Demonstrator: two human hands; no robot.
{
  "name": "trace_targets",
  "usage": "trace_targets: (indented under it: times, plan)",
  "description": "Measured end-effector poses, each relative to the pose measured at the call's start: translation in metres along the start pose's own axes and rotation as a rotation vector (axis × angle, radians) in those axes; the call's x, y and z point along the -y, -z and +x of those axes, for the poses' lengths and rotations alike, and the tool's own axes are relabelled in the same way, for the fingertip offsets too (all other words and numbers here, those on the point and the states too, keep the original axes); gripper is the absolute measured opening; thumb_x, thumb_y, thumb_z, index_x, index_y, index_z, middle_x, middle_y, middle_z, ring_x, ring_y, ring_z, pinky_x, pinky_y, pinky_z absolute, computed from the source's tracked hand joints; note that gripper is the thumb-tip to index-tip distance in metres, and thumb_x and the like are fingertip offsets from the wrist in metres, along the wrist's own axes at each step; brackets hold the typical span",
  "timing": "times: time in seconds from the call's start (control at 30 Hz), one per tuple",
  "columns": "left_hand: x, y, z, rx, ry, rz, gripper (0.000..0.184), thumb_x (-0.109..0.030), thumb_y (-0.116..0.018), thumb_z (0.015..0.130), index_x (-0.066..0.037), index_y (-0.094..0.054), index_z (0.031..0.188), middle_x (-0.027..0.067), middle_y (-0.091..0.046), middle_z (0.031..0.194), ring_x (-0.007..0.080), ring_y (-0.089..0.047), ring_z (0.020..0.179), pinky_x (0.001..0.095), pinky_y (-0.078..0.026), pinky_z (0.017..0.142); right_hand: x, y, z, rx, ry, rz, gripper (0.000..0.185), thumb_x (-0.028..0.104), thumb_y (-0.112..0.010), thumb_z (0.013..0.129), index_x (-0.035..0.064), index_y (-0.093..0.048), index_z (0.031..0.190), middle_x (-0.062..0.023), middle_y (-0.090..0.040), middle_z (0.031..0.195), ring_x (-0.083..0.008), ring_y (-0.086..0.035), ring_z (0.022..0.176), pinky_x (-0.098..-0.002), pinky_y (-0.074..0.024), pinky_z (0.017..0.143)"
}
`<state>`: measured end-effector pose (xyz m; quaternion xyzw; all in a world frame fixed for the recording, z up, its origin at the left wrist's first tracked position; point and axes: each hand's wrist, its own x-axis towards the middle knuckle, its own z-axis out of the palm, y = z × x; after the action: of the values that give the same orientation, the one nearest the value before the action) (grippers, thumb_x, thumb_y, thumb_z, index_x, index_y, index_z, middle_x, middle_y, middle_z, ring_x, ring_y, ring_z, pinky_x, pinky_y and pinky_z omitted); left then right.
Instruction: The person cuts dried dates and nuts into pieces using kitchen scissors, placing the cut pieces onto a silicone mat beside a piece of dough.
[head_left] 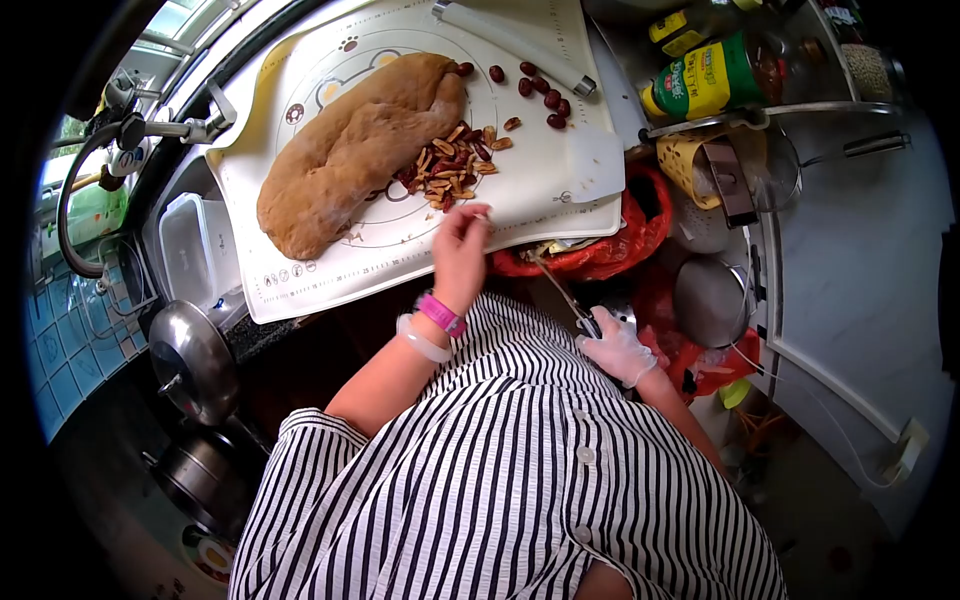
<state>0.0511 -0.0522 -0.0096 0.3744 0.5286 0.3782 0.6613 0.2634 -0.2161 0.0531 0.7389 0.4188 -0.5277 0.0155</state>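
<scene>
My left hand, bare with a pink watch at the wrist, hovers at the near edge of the pale baking mat. Its fingers are pinched together; anything between them is too small to make out. Just beyond lies a pile of chopped nuts and red date pieces, beside a long slab of brown dough. My right hand, in a clear plastic glove, is low beside my body, closed around a slim dark-handled tool, whose exact kind is unclear. Several whole red dates lie at the mat's far right.
A white rolling pin rests along the mat's far side, and a white scraper at its right corner. A red plastic bag hangs below that edge. A clear plastic container stands left; a metal lid is lower left.
</scene>
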Motion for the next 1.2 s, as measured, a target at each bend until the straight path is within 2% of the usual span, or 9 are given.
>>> trace_targets:
  times: [0.2, 0.27, 0.3, 0.37, 0.5, 0.63, 0.83, 0.93, 1.2]
  plan:
    - [-0.044, 0.019, 0.021, -0.311, -0.592, 0.595, 0.023, 0.005, -0.053, 0.088, -0.006, -0.068, 0.101, 0.0087, -0.057, 0.099, 0.0221, -0.057, 0.091, 0.0297, -0.047, 0.078, -0.008, -0.007, 0.014, -0.066, 0.030, -0.182, 0.063, 0.032, -0.061, 0.080, -0.0058, -0.043, 0.127, -0.0321, -0.060, 0.114, -0.0442, -0.057, 0.109, -0.0466, -0.0446, 0.097]
    - [-0.047, 0.020, 0.013, -0.058, -0.888, 1.047, 0.030, 0.008, -0.057, 0.075, -0.009, -0.070, 0.096, 0.0106, -0.058, 0.102, 0.0279, -0.056, 0.095, 0.0365, -0.048, 0.080, -0.001, -0.003, 0.015, -0.078, 0.030, -0.208, 0.058, 0.030, -0.062, 0.079, -0.0045, -0.045, 0.123, -0.0308, -0.061, 0.111, -0.0433, -0.059, 0.107, -0.0468, -0.0454, 0.095]
    - [-0.036, 0.020, 0.008, 0.143, -0.852, 1.026, 0.031, 0.003, -0.060, 0.068, -0.011, -0.071, 0.093, 0.0116, -0.059, 0.104, 0.0294, -0.056, 0.100, 0.0408, -0.047, 0.082, 0.004, 0.000, 0.014, -0.088, 0.028, -0.235, 0.054, 0.029, -0.062, 0.078, -0.0031, -0.047, 0.118, -0.0295, -0.062, 0.107, -0.0425, -0.060, 0.104, -0.0471, -0.0462, 0.094]
    - [-0.024, 0.011, -0.004, 0.474, -0.883, 1.112, 0.027, -0.005, -0.060, 0.075, -0.015, -0.072, 0.097, 0.0095, -0.057, 0.103, 0.0264, -0.053, 0.103, 0.0372, -0.044, 0.085, 0.011, 0.006, 0.013, -0.099, 0.033, -0.266, 0.051, 0.029, -0.063, 0.077, -0.0023, -0.048, 0.114, -0.0280, -0.063, 0.105, -0.0415, -0.061, 0.103, -0.0468, -0.0471, 0.092]
    - [-0.001, -0.001, -0.018, 0.645, -0.783, 1.332, 0.033, -0.016, -0.052, 0.084, -0.017, -0.069, 0.113, 0.0068, -0.053, 0.103, 0.0238, -0.050, 0.104, 0.0349, -0.039, 0.091, 0.016, 0.013, 0.009, -0.164, 0.039, -0.382, 0.045, 0.027, -0.067, 0.075, -0.0008, -0.050, 0.107, -0.0240, -0.065, 0.100, -0.0389, -0.063, 0.098, -0.0462, -0.0494, 0.087]
    - [0.006, -0.003, -0.013, 0.544, -0.722, 1.457, 0.042, -0.014, -0.052, 0.085, -0.010, -0.061, 0.126, 0.0076, -0.052, 0.104, 0.0239, -0.049, 0.105, 0.0345, -0.039, 0.091, 0.022, 0.024, -0.002, -0.220, 0.072, -0.408, 0.043, 0.025, -0.070, 0.073, -0.0003, -0.052, 0.103, -0.0220, -0.065, 0.099, -0.0384, -0.063, 0.096, -0.0463, -0.0502, 0.084]
    - [-0.002, -0.012, 0.000, 0.454, -0.777, 1.293, 0.038, -0.007, -0.058, 0.078, -0.011, -0.063, 0.115, 0.0087, -0.054, 0.099, 0.0266, -0.052, 0.096, 0.0365, -0.042, 0.083, 0.017, 0.031, -0.007, -0.189, 0.000, -0.419, 0.040, 0.025, -0.071, 0.073, 0.0001, -0.054, 0.099, -0.0221, -0.065, 0.098, -0.0387, -0.063, 0.096, -0.0460, -0.0502, 0.084]
    - [-0.023, -0.023, 0.030, 0.206, -0.835, 1.180, 0.030, -0.003, -0.061, 0.075, -0.010, -0.063, 0.104, 0.0087, -0.055, 0.093, 0.0273, -0.054, 0.087, 0.0385, -0.044, 0.074, 0.002, 0.025, -0.007, -0.174, 0.009, -0.370, 0.047, 0.021, -0.066, 0.073, -0.0033, -0.052, 0.111, -0.0253, -0.063, 0.100, -0.0417, -0.060, 0.098, -0.0473, -0.0482, 0.087]
    - [-0.061, -0.050, 0.167, -0.207, -0.910, 1.353, 0.027, -0.018, -0.064, 0.083, -0.014, -0.064, 0.110, 0.0071, -0.061, 0.099, 0.0284, -0.057, 0.094, 0.0389, -0.046, 0.078, -0.017, 0.008, -0.011, -0.248, 0.092, 0.034, 0.050, 0.029, -0.068, 0.077, 0.0024, -0.052, 0.116, -0.0224, -0.060, 0.097, -0.0393, -0.059, 0.091, -0.0440, -0.0467, 0.082]
